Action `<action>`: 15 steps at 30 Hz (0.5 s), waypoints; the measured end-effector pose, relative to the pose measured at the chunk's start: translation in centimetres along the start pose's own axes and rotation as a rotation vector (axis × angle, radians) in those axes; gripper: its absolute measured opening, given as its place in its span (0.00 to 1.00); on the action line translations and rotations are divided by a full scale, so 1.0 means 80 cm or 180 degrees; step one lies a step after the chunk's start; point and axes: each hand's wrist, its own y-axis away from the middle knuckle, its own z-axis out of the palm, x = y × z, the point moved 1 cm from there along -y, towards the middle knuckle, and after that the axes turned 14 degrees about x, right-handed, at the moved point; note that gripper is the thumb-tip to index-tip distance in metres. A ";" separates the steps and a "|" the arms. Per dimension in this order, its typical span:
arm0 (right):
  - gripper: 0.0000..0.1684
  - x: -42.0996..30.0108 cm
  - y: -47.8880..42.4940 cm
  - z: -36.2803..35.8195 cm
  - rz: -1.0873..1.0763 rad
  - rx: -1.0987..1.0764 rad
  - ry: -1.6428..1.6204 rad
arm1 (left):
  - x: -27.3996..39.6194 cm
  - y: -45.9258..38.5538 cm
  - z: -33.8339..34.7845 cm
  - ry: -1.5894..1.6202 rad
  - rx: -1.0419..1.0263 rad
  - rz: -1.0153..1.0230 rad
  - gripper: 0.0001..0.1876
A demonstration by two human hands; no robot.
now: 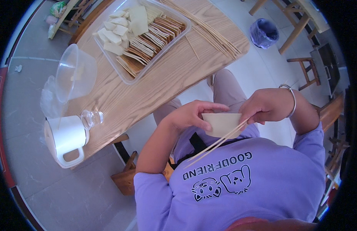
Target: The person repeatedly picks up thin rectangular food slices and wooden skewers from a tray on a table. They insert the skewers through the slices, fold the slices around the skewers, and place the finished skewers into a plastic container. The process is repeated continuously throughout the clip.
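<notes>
Above my lap, a pale, curved sheet of food (221,124), similar in colour to the sheet in the tray, is held between both hands. My left hand (195,114) grips its left edge, thumb in front and fingers behind. At the right end my right hand (262,105), with a bangle at the wrist, pinches thin bamboo skewers (213,147). Two of them slant across the front of the sheet and down toward my shirt. The skewers' far ends are hidden by my right fingers, so I cannot tell whether they pierce the sheet.
On the wooden table (109,106) a clear plastic tray (155,65) holds brown-edged slices (155,37), white chunks (115,30) and a pale sheet (138,20). Bamboo skewers (213,31) lie beyond it. A plastic tub (86,72), white lidded jug (67,132) and glass object (90,118) stand left.
</notes>
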 end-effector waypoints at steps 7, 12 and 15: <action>0.09 0.006 -0.016 -0.003 -0.0096 -0.0368 0.0797 | -0.045 -0.017 0.002 -0.0417 -0.0903 -0.0438 0.15; 0.11 -0.012 -0.027 -0.012 0.0655 -0.0246 0.0728 | -0.048 -0.003 0.009 -0.0753 -0.0568 -0.0105 0.11; 0.11 0.015 -0.013 -0.016 0.0219 0.0696 0.0043 | -0.051 0.013 -0.005 -0.0410 -0.0161 -0.0419 0.09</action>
